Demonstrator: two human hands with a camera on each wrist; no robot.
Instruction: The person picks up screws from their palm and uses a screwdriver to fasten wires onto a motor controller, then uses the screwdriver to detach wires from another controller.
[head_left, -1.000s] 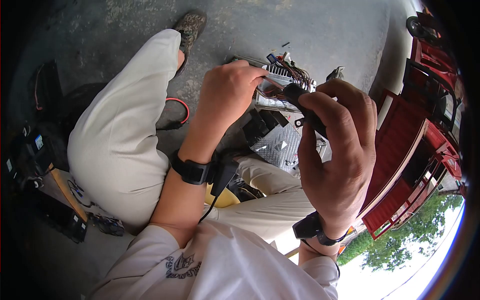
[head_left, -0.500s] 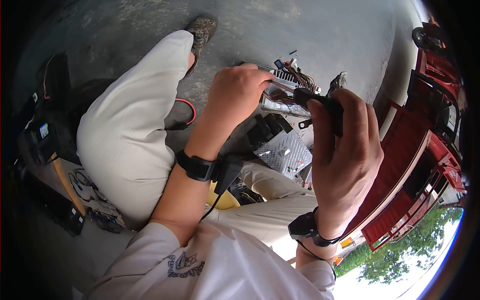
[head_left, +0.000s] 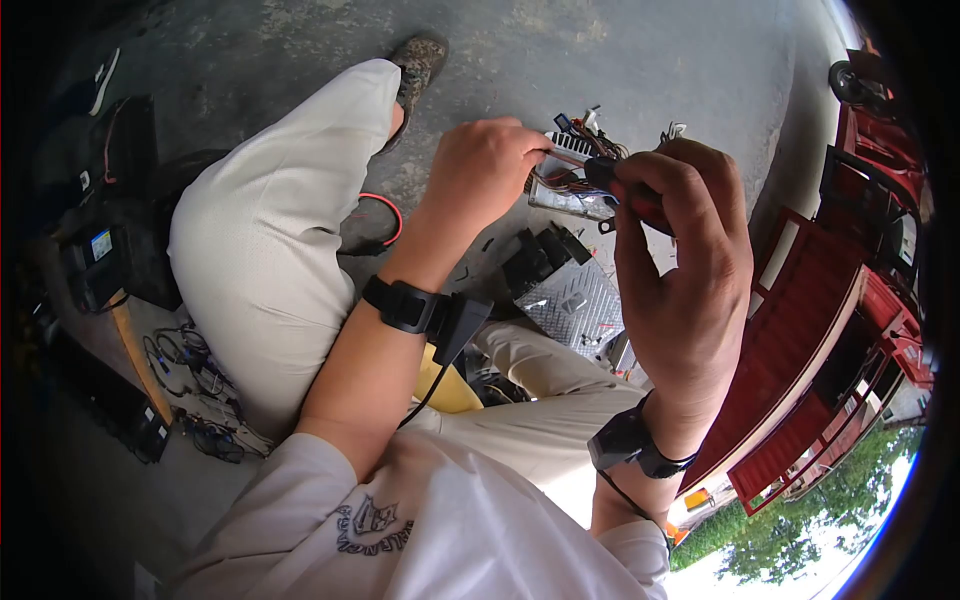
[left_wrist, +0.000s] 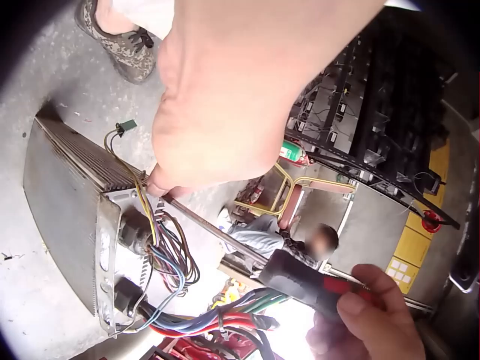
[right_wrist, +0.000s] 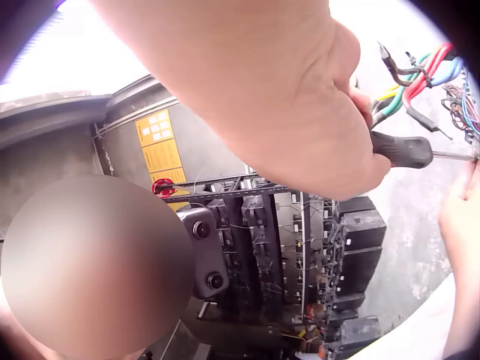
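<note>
- Head view: screwdriver (head_left: 625,195) is gripped in the right hand (head_left: 690,270), fingers curled round its black-and-red handle; the shaft is aimed at the finned controller (head_left: 572,175) lying on the concrete floor (head_left: 620,60).
- Left wrist view: left hand (left_wrist: 225,97) is pinched on the shaft (left_wrist: 214,229) near its tip, at the controller's (left_wrist: 67,210) end plate beside the wire bundle (left_wrist: 169,259).
- Tip itself is hidden by the fingertips; engagement with a screw cannot be confirmed.
- Judgement: shaft should be kept square to the end plate, with the left pinch used as a guide only.
- Wires should be held clear of the tip; a slip could nick insulation.
</note>
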